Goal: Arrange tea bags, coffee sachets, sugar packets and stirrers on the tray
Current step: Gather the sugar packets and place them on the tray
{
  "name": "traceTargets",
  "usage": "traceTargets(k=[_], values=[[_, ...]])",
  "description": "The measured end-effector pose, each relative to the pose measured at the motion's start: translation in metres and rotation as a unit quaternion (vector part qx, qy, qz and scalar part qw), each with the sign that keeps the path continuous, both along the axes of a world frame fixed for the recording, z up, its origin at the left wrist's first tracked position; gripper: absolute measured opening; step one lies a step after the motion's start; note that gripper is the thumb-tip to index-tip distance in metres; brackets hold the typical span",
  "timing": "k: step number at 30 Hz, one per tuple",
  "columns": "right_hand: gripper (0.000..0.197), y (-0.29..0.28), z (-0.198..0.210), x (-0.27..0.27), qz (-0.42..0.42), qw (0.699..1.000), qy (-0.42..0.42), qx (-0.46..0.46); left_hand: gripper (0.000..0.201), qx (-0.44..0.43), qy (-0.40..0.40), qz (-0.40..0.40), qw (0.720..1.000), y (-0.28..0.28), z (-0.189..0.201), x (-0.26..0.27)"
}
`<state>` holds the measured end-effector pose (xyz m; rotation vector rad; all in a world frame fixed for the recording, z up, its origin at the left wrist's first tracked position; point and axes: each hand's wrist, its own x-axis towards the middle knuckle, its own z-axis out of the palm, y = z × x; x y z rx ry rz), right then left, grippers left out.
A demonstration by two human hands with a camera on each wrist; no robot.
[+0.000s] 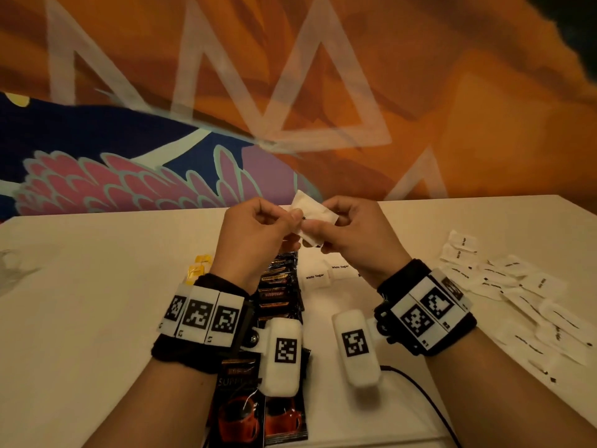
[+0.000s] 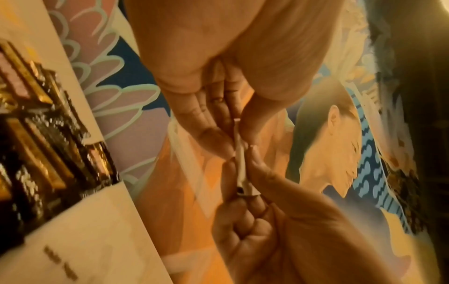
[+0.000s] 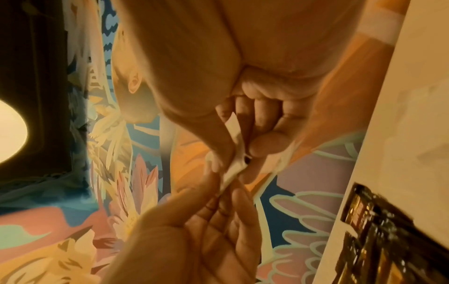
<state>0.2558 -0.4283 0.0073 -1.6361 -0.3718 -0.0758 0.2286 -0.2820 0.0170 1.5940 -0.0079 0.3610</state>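
Both hands are raised above the white table (image 1: 97, 302) and share a small white sugar packet (image 1: 312, 212). My left hand (image 1: 294, 222) pinches its left end between thumb and fingers. My right hand (image 1: 323, 225) pinches the right end. The left wrist view shows the packet (image 2: 241, 167) edge-on, thin and creased, with the left hand (image 2: 237, 140) above. In the right wrist view the right hand (image 3: 239, 151) pinches the packet (image 3: 233, 132). Dark coffee sachets (image 1: 278, 286) lie in an overlapping column below the hands. Two "White Sugar" packets (image 1: 315, 277) lie flat beside them.
A loose heap of several white sugar packets (image 1: 517, 286) covers the table's right side. Yellow tea bag tags (image 1: 198, 268) peek out beside my left wrist. Two larger coffee sachets (image 1: 258, 412) lie at the near edge, next to a dark cable (image 1: 420, 392). A painted wall stands behind the table.
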Motion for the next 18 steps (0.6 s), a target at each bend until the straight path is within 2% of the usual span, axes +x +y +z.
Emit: traceTargets(k=[4, 11, 13, 15, 18], values=[[0.019, -0.005, 0.001, 0.002, 0.008, 1.000, 0.005, 0.008, 0.008, 0.121, -0.010, -0.004, 0.993, 0.003, 0.000, -0.001], [0.005, -0.011, 0.003, 0.004, 0.001, 0.999, 0.043, 0.024, 0.022, 0.154, -0.007, 0.024, 0.988, 0.004, 0.002, 0.000], [0.005, -0.021, 0.005, 0.011, -0.024, 0.998, 0.057, -0.004, 0.023, 0.152, 0.002, 0.037, 0.988, 0.008, 0.002, 0.000], [0.010, -0.032, 0.001, 0.019, -0.048, 0.993, 0.077, -0.070, 0.020, 0.130, 0.009, 0.050, 0.990, 0.014, 0.005, 0.000], [0.015, -0.046, -0.014, 0.033, -0.064, 0.968, 0.145, -0.194, 0.016, 0.094, 0.013, 0.051, 0.994, 0.023, 0.010, 0.000]])
